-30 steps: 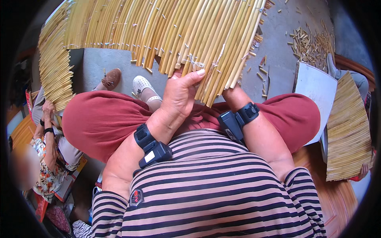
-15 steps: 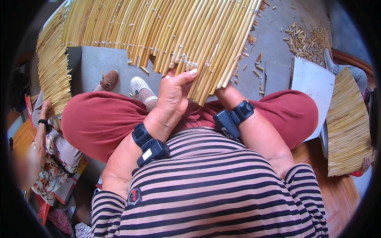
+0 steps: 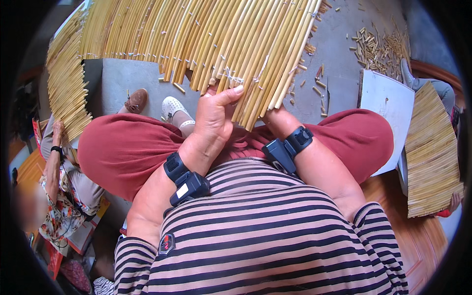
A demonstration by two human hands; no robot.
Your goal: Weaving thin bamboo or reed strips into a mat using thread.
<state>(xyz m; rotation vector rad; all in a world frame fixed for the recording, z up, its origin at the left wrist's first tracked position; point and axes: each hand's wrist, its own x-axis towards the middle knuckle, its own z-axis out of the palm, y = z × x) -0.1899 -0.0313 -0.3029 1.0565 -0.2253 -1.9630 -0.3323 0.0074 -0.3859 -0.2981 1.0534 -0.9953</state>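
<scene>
A mat of pale yellow reed stalks [image 3: 236,39], tied with thin white string, spreads away from me with its uneven near edge over my lap. My left hand [image 3: 214,112] is closed on that edge, thumb lying on top near a white string knot [image 3: 232,77] and fingers curled underneath, mostly out of sight. Under the mat's right near corner reaches my right hand [image 3: 280,118]. The stalks cover its fingers, so what they do is hidden.
Short cut reed pieces [image 3: 373,49] lie heaped on the grey floor at the far right. A white board [image 3: 386,113] leans right of my knee, beside another reed mat [image 3: 432,152] with a person's hand [image 3: 456,200] at it. At left, another person's hand [image 3: 58,132] touches the mat's far-left part.
My right wrist has shifted very slightly left beneath the mat. My left hand keeps its hold. The hand of the person at left has moved slightly.
</scene>
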